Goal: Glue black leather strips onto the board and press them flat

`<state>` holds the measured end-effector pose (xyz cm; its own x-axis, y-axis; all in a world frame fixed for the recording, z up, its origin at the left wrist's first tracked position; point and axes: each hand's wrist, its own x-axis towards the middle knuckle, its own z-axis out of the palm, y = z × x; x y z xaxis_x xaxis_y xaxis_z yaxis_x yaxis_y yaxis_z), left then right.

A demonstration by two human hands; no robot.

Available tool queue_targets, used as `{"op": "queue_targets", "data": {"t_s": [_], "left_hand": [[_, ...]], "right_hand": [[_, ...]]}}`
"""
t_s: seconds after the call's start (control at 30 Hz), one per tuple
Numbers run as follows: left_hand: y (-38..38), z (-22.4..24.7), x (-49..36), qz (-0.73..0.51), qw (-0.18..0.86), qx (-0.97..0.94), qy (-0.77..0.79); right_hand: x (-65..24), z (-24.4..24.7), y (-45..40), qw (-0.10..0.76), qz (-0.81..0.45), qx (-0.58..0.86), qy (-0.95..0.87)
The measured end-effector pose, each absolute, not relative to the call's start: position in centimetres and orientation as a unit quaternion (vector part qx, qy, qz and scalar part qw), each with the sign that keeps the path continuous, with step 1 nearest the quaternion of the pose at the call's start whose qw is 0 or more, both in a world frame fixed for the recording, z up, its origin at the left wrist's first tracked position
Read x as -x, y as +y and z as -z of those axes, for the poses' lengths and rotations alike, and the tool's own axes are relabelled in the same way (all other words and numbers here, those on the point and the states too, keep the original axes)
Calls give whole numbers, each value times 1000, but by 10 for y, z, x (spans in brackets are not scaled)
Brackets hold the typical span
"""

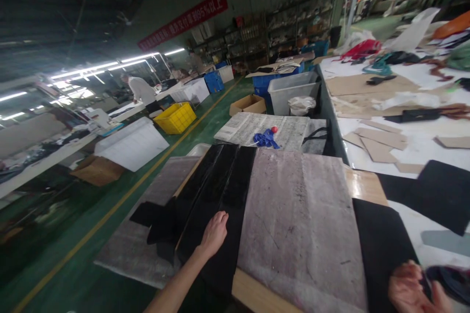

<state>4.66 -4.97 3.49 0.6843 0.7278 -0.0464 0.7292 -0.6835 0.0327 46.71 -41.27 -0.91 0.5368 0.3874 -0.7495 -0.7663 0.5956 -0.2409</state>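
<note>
With 12 o'clock pointing away from me, my left hand point(214, 234) is over the lower part of a glossy black strip point(238, 181), which reaches beyond my knuckles toward a little past 12, its long axis running from there back to a little past 6. I have those fingers bent and drawn close together; whether the tips press on the strip or pinch any of it, I cannot tell. The relation that counts is this: the strip lies directly along my left hand, while my right hand point(407, 286) is well apart, just past 3 o'clock from the left, with the grey board point(301, 225) between. My right hand is the nearer one to the black panel point(380, 244), whose main expanse lies toward 11 and whose long axis runs roughly 11 to 5. There my fingers curl while the thumb stands away from them; I make out nothing clasped between, though blur hides whether they touch the panel's edge. A dark round object point(450, 281) sits just beside that thumb, toward 2. The blue ribbon point(266, 138) lies farther off, toward 1 from my left hand.
</note>
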Motion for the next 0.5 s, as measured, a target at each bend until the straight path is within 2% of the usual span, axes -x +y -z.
{"op": "queue_targets", "data": {"t_s": [0.27, 0.5], "left_hand": [[-68, -50, -47, -19, 75, -903, 422], [-114, -50, -26, -64, 119, -885, 446]], "right_hand": [[-376, 21, -359, 779, -482, 310, 253], [-333, 8, -334, 699, -547, 301, 350]]}}
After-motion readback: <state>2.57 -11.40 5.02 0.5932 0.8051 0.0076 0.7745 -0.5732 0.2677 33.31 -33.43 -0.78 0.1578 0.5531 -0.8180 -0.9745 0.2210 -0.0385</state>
